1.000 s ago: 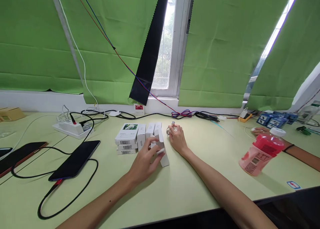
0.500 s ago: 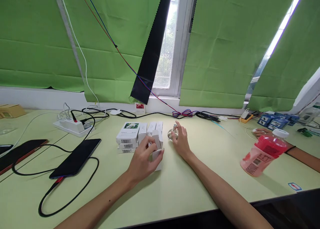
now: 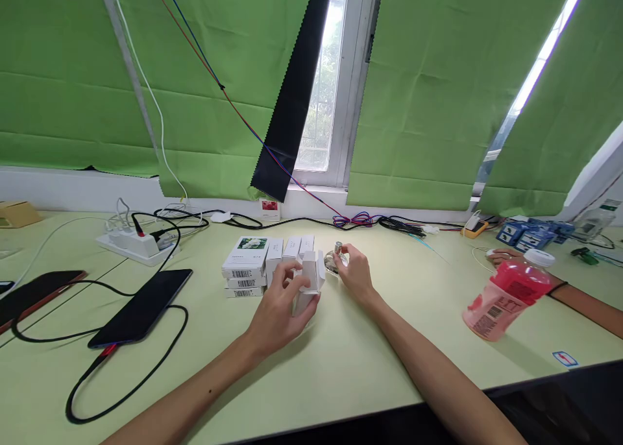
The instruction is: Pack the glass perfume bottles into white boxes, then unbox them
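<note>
Small white box stood on the table, at three o'clock of the box stack, the left hand clamped round it. At its two o'clock, the right hand pinched a small glass bottle. Keeping the box upright and steady seemed wise.

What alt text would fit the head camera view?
A person's left hand holds a small white box at a table while the right hand grips a glass bottle beside it. Stacked white boxes stand behind; a charging phone lies left, a pink bottle right.
</note>
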Motion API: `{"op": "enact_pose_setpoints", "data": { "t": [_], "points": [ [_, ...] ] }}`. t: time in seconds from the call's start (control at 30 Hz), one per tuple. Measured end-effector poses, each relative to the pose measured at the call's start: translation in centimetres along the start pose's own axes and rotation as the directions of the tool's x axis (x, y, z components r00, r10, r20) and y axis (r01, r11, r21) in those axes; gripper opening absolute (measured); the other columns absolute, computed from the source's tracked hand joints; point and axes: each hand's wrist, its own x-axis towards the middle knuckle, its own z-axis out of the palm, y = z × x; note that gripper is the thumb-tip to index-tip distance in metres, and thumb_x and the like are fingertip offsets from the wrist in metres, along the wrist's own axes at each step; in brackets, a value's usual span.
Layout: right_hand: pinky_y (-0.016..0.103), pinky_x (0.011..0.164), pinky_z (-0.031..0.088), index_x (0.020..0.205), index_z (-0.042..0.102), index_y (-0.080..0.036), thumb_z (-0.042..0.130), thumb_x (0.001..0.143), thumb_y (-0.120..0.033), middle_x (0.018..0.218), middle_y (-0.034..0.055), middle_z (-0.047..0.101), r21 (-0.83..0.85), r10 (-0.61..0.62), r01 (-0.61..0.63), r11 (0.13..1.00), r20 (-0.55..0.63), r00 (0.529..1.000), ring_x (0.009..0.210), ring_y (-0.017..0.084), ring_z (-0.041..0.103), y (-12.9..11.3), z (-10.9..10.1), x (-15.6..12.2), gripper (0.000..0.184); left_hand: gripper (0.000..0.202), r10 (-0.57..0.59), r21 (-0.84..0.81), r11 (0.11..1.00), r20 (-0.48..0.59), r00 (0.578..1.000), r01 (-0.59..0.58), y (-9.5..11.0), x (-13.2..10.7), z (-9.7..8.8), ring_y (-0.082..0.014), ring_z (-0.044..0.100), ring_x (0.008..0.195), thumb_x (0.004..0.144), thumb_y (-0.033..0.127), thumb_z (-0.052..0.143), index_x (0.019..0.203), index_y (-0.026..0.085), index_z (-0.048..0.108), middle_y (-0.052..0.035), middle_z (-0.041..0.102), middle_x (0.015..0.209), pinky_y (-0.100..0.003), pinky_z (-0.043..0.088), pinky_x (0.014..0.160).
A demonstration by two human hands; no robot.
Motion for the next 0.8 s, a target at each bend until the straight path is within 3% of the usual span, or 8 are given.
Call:
{"op": "enact_pose_setpoints", "data": {
  "t": [0.27, 0.47, 0.67, 0.8],
  "points": [
    [0.035, 0.08, 0.05, 0.11, 0.056, -0.022, 0.051, 0.094, -0.032, 0.102, 0.0094, 0.075, 0.0, 0.025, -0.025, 1.0, 0.026, 0.999, 0.097, 0.027, 0.071, -0.01, 0.27, -0.2, 0.02, 0.019, -0.062, -0.087, 0.994, 0.061, 0.996, 0.067, -0.25, -0.16, 0.14, -0.0119, 0.058, 0.081, 0.094, 0.022, 0.062, 0.11, 0.023, 0.052, -0.0109, 0.046, 0.127, -0.024, 0.054, 0.056],
    [0.032, 0.067, 0.049, 0.122, 0.052, -0.021, 0.051, 0.094, -0.035, 0.106, 0.0096, 0.073, -0.021, 0.041, -0.041, 0.999, 0.027, 0.999, 0.076, 0.022, 0.069, 0.09, 0.48, -0.34, 0.031, 0.03, -0.083, -0.106, 0.99, 0.059, 0.995, 0.089, -0.31, -0.16, 0.05, -0.0088, 0.06, 0.075, 0.094, 0.023, 0.063, 0.119, 0.024, 0.049, -0.0097, 0.047, 0.127, -0.027, 0.058, 0.062],
    [0.029, 0.067, 0.048, 0.099, 0.058, -0.021, 0.055, 0.093, -0.047, 0.094, 0.0069, 0.071, -0.018, 0.031, -0.03, 0.999, 0.065, 0.997, 0.077, 0.021, 0.067, -0.22, 0.1, -0.15, 0.027, 0.028, -0.121, -0.035, 0.992, 0.022, 0.992, 0.122, -0.4, -0.15, 0.17, -0.019, 0.064, 0.098, 0.093, 0.025, 0.065, 0.119, 0.024, 0.055, -0.0118, 0.042, 0.136, -0.036, 0.062, 0.075],
    [0.027, 0.061, 0.045, 0.096, 0.058, -0.021, 0.055, 0.093, -0.052, 0.084, 0.0029, 0.067, -0.002, 0.054, -0.055, 0.999, 0.105, 0.993, 0.063, 0.016, 0.06, -0.63, -0.13, -0.16, 0.031, 0.029, -0.152, -0.019, 0.988, 0.067, 0.986, 0.154, -0.57, -0.15, 0.21, -0.0228, 0.061, 0.109, 0.093, 0.027, 0.065, 0.12, 0.025, 0.054, -0.0121, 0.039, 0.14, -0.043, 0.061, 0.085]
  ]
}}
